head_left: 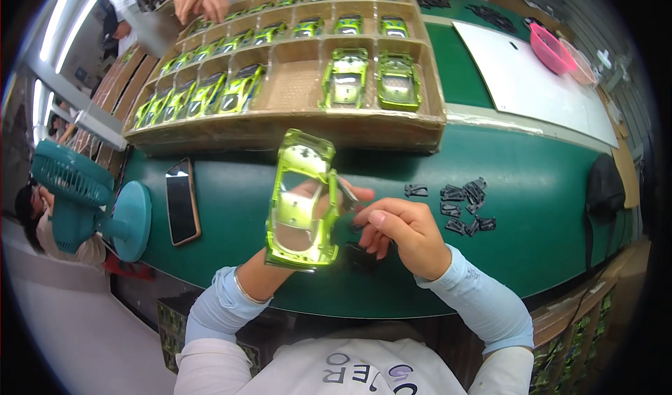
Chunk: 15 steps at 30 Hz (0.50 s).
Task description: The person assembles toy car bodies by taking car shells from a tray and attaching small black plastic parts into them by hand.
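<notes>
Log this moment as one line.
left hand: holds green car shell | right hand: near shell, grip unclear | table: small black parts, phone | beyond: partitioned box with other shells

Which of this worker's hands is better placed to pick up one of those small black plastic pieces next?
Probably the right hand: it is nearer the small black plastic pieces on the green table, while the left hand holds up the shiny lime-green car shell.

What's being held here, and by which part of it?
The left hand holds a green toy car body from its underside, fingers showing past its right edge. Whether the right hand holds anything cannot be told.
</notes>
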### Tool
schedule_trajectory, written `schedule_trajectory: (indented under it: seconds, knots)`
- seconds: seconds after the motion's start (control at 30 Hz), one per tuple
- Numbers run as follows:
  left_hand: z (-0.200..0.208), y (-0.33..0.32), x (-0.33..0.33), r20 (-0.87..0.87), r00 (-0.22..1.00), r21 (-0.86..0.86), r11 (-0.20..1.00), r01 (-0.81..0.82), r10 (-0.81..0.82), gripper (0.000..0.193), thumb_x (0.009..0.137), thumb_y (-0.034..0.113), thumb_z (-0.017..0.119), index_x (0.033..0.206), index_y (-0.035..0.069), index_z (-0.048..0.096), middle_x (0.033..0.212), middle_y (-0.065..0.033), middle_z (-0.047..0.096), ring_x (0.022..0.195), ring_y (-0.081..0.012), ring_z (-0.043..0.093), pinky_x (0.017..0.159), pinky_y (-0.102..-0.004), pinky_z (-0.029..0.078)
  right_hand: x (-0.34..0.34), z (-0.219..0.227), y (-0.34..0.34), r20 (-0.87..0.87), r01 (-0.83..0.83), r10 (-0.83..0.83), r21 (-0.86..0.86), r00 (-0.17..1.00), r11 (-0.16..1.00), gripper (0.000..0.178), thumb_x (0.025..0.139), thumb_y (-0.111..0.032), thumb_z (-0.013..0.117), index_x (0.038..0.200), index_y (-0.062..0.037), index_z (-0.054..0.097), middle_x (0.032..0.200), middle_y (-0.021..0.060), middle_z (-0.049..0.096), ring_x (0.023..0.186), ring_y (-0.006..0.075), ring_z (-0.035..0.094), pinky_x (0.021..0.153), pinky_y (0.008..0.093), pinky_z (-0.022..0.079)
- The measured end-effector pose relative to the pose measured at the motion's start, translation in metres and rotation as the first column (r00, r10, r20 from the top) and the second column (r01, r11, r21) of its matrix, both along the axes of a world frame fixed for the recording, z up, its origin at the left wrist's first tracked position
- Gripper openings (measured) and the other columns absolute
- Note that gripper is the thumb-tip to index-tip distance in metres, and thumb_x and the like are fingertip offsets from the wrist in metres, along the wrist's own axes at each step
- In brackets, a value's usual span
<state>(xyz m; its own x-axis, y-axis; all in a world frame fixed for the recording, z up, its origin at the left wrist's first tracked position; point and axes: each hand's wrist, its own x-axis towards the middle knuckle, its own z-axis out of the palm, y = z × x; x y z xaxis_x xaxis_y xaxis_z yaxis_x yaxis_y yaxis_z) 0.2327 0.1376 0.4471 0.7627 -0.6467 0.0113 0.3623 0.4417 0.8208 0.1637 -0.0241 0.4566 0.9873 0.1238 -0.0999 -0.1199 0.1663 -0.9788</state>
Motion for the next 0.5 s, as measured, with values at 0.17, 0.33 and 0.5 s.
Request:
schedule_trajectory:
  seconds: [0.17, 0.33, 0.5]
  knots:
    - [-0.010, 0.004, -0.010, -0.142, 0.979, 0.117, 0.980, 0.164, -0.147, 0.044, 0.085, 0.028, 0.054, 0.115, -0.003, 0.047, 0.107, -0.0119, 0.056, 0.093, -0.0173, 0.056, 0.077, -0.0312, 0.048, -0.002, -0.002, 0.020, 0.265, 0.138, -0.060, -0.288, 0.962, 0.948, 0.018, 0.085, -0.008, 0.044, 0.085, 0.0024, 0.058, 0.057, 0.0067, 0.057, 0.048, 0.0105, 0.054, 0.045, 0.0225, 0.043]
    - [0.000, -0.009, -0.013, 0.118, 0.992, 0.244, 0.970, 0.008, -0.038, 0.018, 0.083, 0.020, 0.060, 0.084, 0.002, 0.058, 0.077, 0.0008, 0.059, 0.071, -0.0037, 0.049, 0.061, -0.0216, 0.044, -0.006, -0.015, 0.020, 0.514, 0.344, -0.106, -0.393, 0.851, 0.853, 0.021, 0.085, -0.010, 0.041, 0.089, 0.0041, 0.056, 0.062, 0.0039, 0.055, 0.053, 0.0072, 0.049, 0.049, 0.0205, 0.038]
    - [-0.005, 0.000, -0.018, 0.285, 0.954, 0.127, 0.983, -0.134, 0.093, 0.011, 0.081, 0.013, 0.061, 0.083, 0.002, 0.057, 0.077, 0.0011, 0.058, 0.072, -0.0038, 0.048, 0.062, -0.0226, 0.043, -0.004, -0.025, 0.030, 0.542, 0.371, -0.048, -0.505, 0.839, 0.779, 0.028, 0.086, -0.021, 0.043, 0.083, 0.0044, 0.054, 0.063, 0.0050, 0.054, 0.055, 0.0103, 0.049, 0.051, 0.0240, 0.038]
